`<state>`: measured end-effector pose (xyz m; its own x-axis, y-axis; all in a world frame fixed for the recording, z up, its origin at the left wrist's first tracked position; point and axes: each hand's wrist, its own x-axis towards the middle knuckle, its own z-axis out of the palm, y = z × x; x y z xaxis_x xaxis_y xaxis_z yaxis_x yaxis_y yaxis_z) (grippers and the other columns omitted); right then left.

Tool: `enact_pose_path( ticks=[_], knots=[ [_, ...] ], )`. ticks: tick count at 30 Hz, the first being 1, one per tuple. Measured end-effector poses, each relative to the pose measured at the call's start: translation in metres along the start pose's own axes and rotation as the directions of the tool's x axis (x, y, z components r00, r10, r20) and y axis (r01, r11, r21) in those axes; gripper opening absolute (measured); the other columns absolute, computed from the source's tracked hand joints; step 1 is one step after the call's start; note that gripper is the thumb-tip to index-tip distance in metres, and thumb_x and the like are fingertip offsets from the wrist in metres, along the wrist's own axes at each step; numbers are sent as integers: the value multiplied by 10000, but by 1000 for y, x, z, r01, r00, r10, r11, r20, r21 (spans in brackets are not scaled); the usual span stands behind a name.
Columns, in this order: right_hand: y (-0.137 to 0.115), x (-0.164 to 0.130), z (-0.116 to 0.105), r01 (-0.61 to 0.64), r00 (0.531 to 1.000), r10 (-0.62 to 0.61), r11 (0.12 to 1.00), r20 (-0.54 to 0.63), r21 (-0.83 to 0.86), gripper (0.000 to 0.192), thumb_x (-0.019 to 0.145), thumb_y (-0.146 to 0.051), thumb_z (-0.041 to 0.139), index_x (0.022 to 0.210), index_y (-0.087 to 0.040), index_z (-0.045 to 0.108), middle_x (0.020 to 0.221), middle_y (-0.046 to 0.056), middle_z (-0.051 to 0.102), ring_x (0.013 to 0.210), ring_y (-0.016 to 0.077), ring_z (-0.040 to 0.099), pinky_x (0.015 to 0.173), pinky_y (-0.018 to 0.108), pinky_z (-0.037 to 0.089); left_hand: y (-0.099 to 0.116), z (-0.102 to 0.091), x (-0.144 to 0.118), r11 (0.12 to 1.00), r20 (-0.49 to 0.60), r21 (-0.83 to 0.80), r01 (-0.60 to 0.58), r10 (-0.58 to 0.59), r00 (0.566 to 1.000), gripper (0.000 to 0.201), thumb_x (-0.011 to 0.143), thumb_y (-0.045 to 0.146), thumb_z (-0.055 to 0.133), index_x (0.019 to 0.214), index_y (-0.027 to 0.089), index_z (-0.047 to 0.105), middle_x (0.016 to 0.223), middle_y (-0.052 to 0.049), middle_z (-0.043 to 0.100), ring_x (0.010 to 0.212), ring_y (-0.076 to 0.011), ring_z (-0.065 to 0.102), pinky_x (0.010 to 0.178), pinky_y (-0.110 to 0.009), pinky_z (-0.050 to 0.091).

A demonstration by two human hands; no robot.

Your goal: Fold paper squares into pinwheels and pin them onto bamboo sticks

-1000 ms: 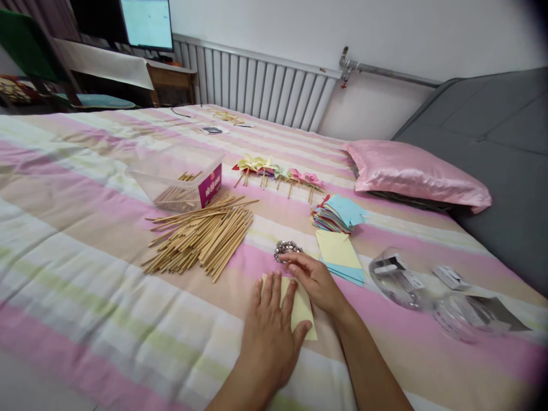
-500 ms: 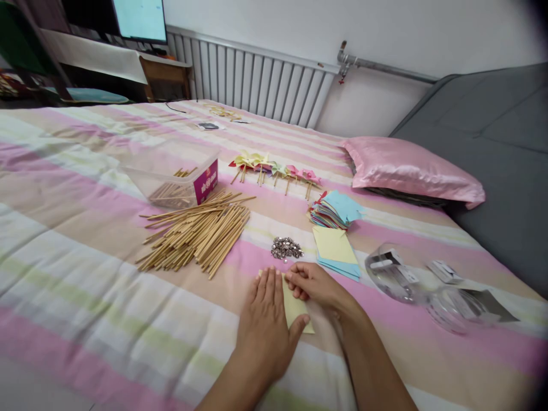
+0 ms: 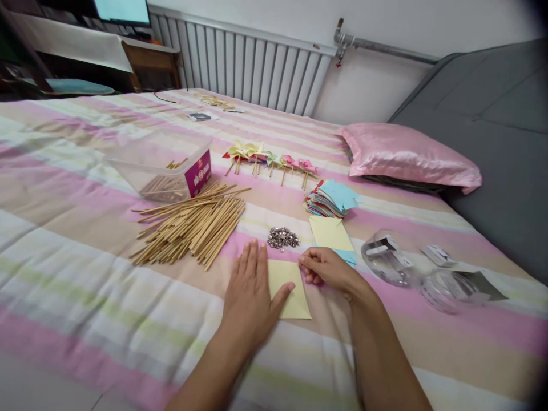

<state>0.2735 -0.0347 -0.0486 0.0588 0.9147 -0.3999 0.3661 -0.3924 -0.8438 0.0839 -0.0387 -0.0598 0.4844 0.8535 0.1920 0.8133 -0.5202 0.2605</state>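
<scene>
A folded pale yellow paper lies on the striped bed cover in front of me. My left hand presses flat on its left side, fingers spread. My right hand pinches the paper's upper right corner with curled fingers. Just beyond the paper sits a small heap of shiny silver pins. To the right of the pins lie flat paper squares, yellow on top of blue.
A pile of wooden sticks and a clear box with more sticks lie left. Finished paper pinwheels and a coloured paper stack lie farther back. Clear plastic tubs and a pink pillow are to the right.
My right hand has slid from the paper's top middle to its upper right corner. More of the yellow paper shows. The view has tilted down slightly.
</scene>
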Motion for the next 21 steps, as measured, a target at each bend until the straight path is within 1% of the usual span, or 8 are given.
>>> enact_pose_path(
  ticks=[2,4,6,13,16,18,20,21],
  knots=[
    [3,2,0,-1,1000,1,999,-12,-36,267,849,-362,476,669,-169,513,507,-16,561,460,81,524,456,176,384,10,-1,-3,994,-6,-14,-109,109,994,713,894,492,358,1431,33,256,1511,-184,181,1397,-293,152,1114,-465,238],
    [5,5,1,-8,1000,8,998,-15,-59,273,848,-351,479,648,-169,514,491,-19,555,441,80,521,440,175,380,22,1,-9,973,53,-52,-225,228,972,661,904,482,343,1421,70,305,1505,-151,217,1396,-281,165,1127,-465,213],
    [7,7,1,-27,999,25,997,-28,-73,264,842,-340,486,646,-166,521,506,-14,568,433,83,538,425,176,383,33,4,-16,952,137,-111,-284,298,945,680,911,532,270,1413,77,326,1492,-131,256,1390,-263,196,1135,-451,211],
    [8,6,2,-65,998,62,989,-31,-133,250,812,-364,525,660,-165,538,558,31,644,434,121,602,379,184,373,36,12,-23,950,258,-229,-213,271,927,749,904,573,209,1420,34,274,1499,-156,184,1400,-275,130,1151,-482,138],
    [5,3,3,-52,999,53,991,5,-126,228,792,-372,557,685,-174,522,548,17,635,463,132,615,389,184,388,35,7,-20,922,223,-332,-199,282,933,737,900,556,287,1416,30,287,1501,-174,209,1405,-279,131,1148,-488,126],
    [2,1,4,-35,999,38,995,28,-96,230,778,-386,580,704,-179,512,524,-1,611,473,133,608,401,187,397,36,0,-16,877,154,-450,-172,266,952,651,900,495,373,1394,72,358,1477,-165,321,1390,-269,224,1141,-482,153],
    [0,0,5,-14,999,16,999,45,-51,248,773,-408,589,720,-178,512,507,-18,585,466,126,589,424,194,406,33,-9,-11,796,57,-598,-100,166,984,469,902,388,428,1299,149,494,1357,-124,522,1289,-237,423,1115,-453,234],
    [-1,-1,6,-15,999,17,999,45,-29,253,769,-413,595,732,-175,517,505,-25,575,460,119,577,437,197,407,30,-13,-8,739,-8,-673,-39,46,999,378,910,353,418,1203,170,571,1233,-105,622,1169,-215,537,1081,-425,296]
  ],
)
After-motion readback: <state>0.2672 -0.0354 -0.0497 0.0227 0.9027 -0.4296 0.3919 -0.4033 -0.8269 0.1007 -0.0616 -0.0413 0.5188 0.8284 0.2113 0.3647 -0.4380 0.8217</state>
